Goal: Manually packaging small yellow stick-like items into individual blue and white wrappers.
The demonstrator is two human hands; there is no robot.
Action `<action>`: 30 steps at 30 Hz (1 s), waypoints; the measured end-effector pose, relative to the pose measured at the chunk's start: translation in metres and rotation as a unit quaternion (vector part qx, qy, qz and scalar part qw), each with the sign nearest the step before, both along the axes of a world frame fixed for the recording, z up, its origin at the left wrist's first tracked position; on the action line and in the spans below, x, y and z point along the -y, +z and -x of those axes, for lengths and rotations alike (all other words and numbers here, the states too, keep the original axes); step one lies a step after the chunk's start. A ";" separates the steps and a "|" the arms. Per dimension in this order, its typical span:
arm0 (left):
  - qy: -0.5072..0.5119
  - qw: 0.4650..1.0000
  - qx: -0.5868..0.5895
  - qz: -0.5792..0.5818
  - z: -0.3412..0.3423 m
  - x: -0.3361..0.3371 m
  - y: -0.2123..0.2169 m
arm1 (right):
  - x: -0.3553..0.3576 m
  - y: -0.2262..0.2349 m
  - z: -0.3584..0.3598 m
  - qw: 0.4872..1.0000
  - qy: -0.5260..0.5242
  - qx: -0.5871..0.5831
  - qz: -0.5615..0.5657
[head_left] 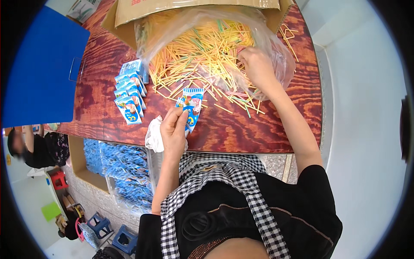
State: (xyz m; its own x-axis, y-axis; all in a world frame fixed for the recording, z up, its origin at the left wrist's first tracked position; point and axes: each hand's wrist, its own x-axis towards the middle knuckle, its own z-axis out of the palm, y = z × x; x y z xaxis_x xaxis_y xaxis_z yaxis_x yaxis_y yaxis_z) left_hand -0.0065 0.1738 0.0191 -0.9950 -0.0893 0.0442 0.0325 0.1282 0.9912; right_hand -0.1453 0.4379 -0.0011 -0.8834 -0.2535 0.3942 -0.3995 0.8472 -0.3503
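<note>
My left hand (173, 125) pinches a small blue-and-white printed packet (195, 101) upright near the table's front edge; another packet may lie behind it. Thin yellow, pink and green sticks (202, 47) spill from a clear plastic bag (280, 58) in a heap. At the heap's right side my right hand (257, 67) reaches in with fingers drawn together; what lies between them is hidden. Left of the heap, several similar blue packets (128, 110) overlap in a row. A crumpled white cloth (154, 136) lies beside my left wrist.
An open cardboard box (189, 9) holds the bag at the table's far side. Loose sticks (288, 39) lie at the far right. A blue panel (47, 64) stands at left. Below the edge, a clear bin (129, 172) is full of blue packets. Another person (41, 146) is at far left.
</note>
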 end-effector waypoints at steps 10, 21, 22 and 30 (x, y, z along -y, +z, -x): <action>-0.002 0.998 0.020 -0.051 -0.007 0.011 -0.020 | -0.010 0.008 0.006 0.997 0.016 -0.055 -0.047; -0.040 0.991 0.053 -0.115 0.004 0.030 -0.018 | -0.013 0.006 0.011 0.979 -0.028 -0.132 -0.153; -0.040 0.991 0.057 -0.116 0.004 0.031 -0.020 | -0.011 0.005 0.014 0.978 -0.029 -0.132 -0.157; -0.073 0.987 0.048 -0.138 0.002 0.014 -0.017 | -0.011 0.010 0.061 0.925 -0.056 -0.150 -0.345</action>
